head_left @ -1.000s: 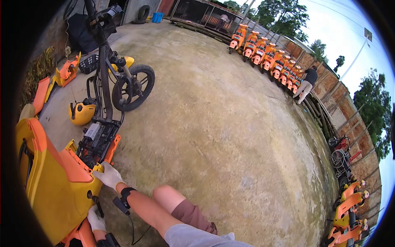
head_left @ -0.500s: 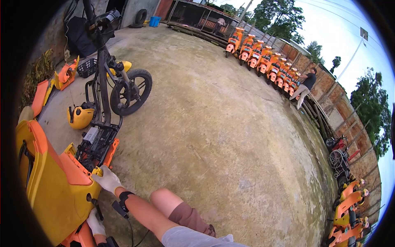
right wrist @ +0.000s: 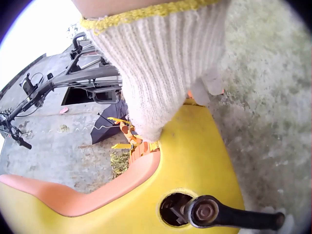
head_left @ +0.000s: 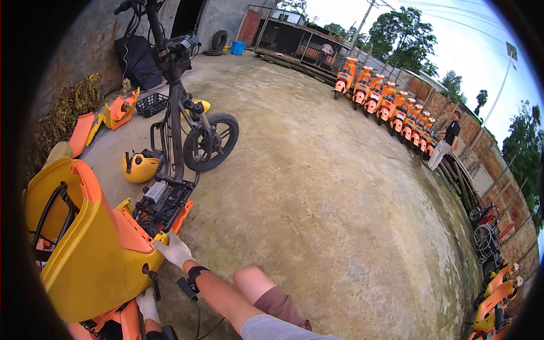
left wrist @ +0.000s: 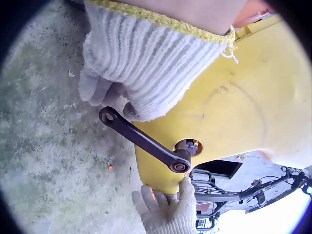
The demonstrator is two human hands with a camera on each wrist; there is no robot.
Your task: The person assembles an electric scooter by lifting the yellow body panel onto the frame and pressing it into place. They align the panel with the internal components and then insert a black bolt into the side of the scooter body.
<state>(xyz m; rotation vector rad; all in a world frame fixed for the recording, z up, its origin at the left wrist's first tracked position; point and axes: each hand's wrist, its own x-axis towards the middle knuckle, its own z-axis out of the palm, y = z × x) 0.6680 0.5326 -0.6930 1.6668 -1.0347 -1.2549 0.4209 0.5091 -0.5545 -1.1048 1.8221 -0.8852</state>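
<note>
A large yellow body panel (head_left: 93, 249) with an orange edge sits over the rear of a stripped scooter frame (head_left: 178, 124). My gloved right hand (head_left: 177, 250) grips the panel's front corner, its fingers curled over the edge beside an orange side strip (head_left: 182, 215). Lower down, my gloved left hand (head_left: 148, 306) holds the panel's bottom edge; the panel partly hides its fingers. A black crank arm (left wrist: 141, 139) sticks out through a round hole in the panel, between the two hands. Battery-like parts and wiring (head_left: 158, 207) lie exposed in the frame ahead of the panel.
A yellow helmet (head_left: 141, 168) hangs by the frame. Loose orange panels (head_left: 120, 111) and a black basket (head_left: 152, 105) lie near the wall. Orange scooters (head_left: 385, 105) line the far fence, where a person (head_left: 445, 141) stands. More scooters (head_left: 494, 300) are at the right.
The head view has swung left, so the scene shifts right in it and more of the panel's inside shows. Both hands keep their hold on the panel. The far person has straightened up.
</note>
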